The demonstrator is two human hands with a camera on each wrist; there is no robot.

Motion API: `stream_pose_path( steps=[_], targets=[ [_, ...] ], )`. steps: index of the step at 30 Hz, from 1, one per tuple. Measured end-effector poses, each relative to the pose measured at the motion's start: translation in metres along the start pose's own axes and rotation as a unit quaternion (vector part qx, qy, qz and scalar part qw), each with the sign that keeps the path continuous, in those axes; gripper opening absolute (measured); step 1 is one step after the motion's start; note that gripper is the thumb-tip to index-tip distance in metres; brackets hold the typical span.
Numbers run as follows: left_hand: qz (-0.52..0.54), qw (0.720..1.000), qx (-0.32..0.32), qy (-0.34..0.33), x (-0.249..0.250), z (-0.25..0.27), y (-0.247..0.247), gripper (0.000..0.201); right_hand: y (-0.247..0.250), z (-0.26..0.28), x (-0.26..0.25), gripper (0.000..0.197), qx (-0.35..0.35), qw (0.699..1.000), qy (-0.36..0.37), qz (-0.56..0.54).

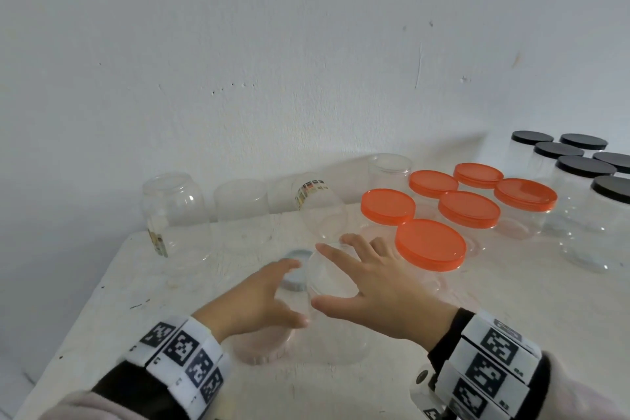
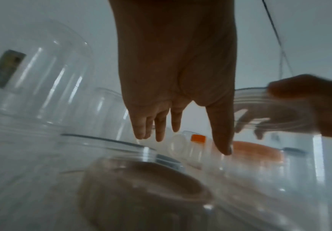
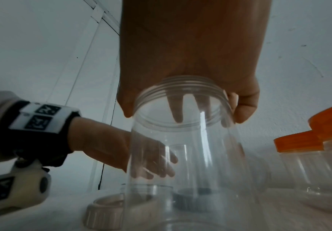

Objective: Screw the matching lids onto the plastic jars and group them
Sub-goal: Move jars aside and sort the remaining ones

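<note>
Your right hand [image 1: 378,286] sits over the mouth of an open clear jar [image 1: 335,310] that stands upright on the table [image 1: 477,334], long axis vertical, threaded neck pointing up; the fingers are spread and bent down around the rim, thumb on the near side. Your left hand [image 1: 259,297] reaches in just left of that jar with fingers extended and loosely apart, holding nothing, above a clear lid [image 1: 262,344] and near a grey lid [image 1: 295,269] lying flat. The table is white and scuffed, set against a plain white wall [image 1: 272,61]. Behind stand more clear jars, some with small coloured labels [image 1: 308,193] too blurred to read, beside the orange-lidded jars [image 1: 431,244] and, far right, the black-lidded jars [image 1: 584,167].
</note>
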State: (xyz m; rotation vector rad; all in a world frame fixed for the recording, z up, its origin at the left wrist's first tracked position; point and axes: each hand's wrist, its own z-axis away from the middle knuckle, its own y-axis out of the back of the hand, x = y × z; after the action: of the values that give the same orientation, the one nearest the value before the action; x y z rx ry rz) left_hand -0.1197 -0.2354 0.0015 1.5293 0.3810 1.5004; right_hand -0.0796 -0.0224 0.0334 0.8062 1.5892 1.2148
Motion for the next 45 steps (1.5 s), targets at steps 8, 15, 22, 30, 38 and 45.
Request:
stream_pose_path(
  steps=[8,15,22,30,38,45],
  targets=[
    [-0.080,0.980,0.058,0.172,-0.033,-0.030,0.011,0.095,0.011,0.006,0.013,0.087,-0.053,0.996,0.049,-0.050],
    [-0.114,0.968,0.030,0.220,-0.037,-0.034,0.006,0.098,0.022,0.004,0.036,0.090,-0.071,0.984,0.052,-0.157],
    [-0.113,0.966,0.044,0.230,-0.032,-0.032,0.006,0.092,0.037,-0.033,0.053,0.096,-0.047,0.991,0.012,-0.122],
    [-0.089,0.970,0.074,0.213,-0.030,-0.027,0.009,0.094,0.041,-0.069,0.064,0.093,-0.051,0.994,-0.086,-0.051],
    [-0.081,0.974,0.095,0.189,-0.026,-0.025,0.010,0.095,0.047,-0.078,0.085,0.084,-0.026,0.986,-0.157,-0.049],
    [-0.101,0.971,0.090,0.198,-0.021,-0.027,0.007,0.095,0.057,-0.077,0.092,0.066,-0.017,0.979,-0.199,-0.024]
  ],
)
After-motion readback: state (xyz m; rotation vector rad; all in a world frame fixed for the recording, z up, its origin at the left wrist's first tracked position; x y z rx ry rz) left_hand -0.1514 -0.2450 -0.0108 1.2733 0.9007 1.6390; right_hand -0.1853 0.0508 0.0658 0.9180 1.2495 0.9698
